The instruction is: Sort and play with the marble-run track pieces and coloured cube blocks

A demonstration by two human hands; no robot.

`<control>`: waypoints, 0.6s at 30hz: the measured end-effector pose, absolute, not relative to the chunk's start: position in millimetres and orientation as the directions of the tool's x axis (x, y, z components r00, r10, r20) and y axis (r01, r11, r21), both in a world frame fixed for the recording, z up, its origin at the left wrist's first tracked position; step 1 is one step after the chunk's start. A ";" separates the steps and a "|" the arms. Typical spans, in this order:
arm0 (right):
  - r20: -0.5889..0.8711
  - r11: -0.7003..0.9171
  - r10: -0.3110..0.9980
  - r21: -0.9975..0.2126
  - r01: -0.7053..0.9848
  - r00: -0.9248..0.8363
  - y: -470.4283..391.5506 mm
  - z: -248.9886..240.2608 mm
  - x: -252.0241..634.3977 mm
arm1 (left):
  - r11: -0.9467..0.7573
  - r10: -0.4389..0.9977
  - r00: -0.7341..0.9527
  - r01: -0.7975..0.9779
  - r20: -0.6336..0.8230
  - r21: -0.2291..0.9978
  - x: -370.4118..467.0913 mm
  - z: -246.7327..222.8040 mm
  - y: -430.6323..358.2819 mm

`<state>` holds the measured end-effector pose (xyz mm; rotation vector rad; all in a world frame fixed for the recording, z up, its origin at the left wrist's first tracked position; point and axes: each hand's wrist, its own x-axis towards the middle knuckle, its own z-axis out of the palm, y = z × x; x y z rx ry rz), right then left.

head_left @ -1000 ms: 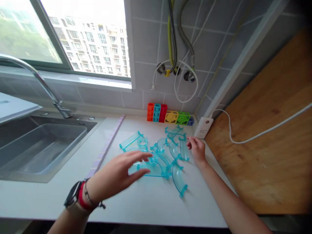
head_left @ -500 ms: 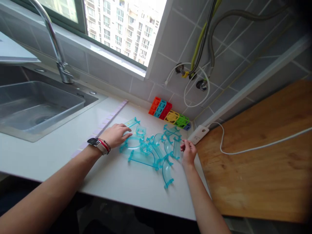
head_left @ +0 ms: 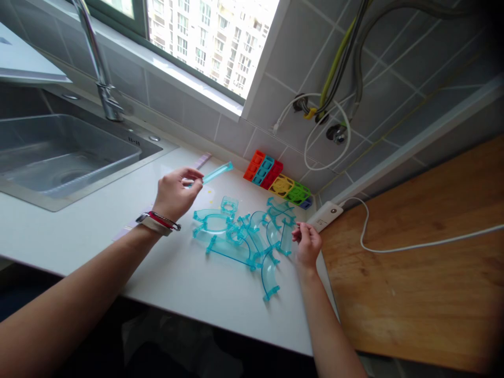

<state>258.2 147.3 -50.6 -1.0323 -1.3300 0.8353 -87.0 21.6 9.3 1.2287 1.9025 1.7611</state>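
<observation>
My left hand (head_left: 179,190) pinches a straight translucent blue toy track piece (head_left: 218,171) and holds it up over the far part of the counter. Below and to the right lies a loose group of similar blue pieces, among them a long straight track piece (head_left: 230,251), a curved track piece (head_left: 269,275) and a small square piece with a round hole (head_left: 229,205). At the right end of this group is my right hand (head_left: 307,242), its fingers curled together close to an upright-looking blue piece (head_left: 286,239). Whatever is between those fingers, if anything, is hidden.
Coloured toy blocks (head_left: 271,176) stand in a row against the tiled wall. A white power strip (head_left: 327,218) with a cable lies beside a wooden board (head_left: 413,273) on the right. The sink (head_left: 71,152) is at left. A pale purple strip (head_left: 126,230) runs behind my left hand.
My left hand has picked up the straight blue track piece from the counter and raised it. My right hand stays about where it was. The view has shifted slightly.
</observation>
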 end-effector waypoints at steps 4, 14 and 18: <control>0.395 0.388 0.918 -0.913 0.126 0.034 139.3 -46.8 254.6 | -0.261 0.863 -0.505 -0.411 0.020 0.873 -69.5 32.5 13.1; 0.394 0.382 0.919 -0.903 0.195 0.025 139.1 -51.2 255.1 | 0.051 0.999 0.043 -0.850 -0.028 0.525 -15.8 23.4 3.3; 0.383 0.310 0.910 -0.881 0.356 0.156 153.1 -54.7 269.0 | 0.085 0.996 0.069 -0.799 -0.050 0.595 -1.6 18.9 5.3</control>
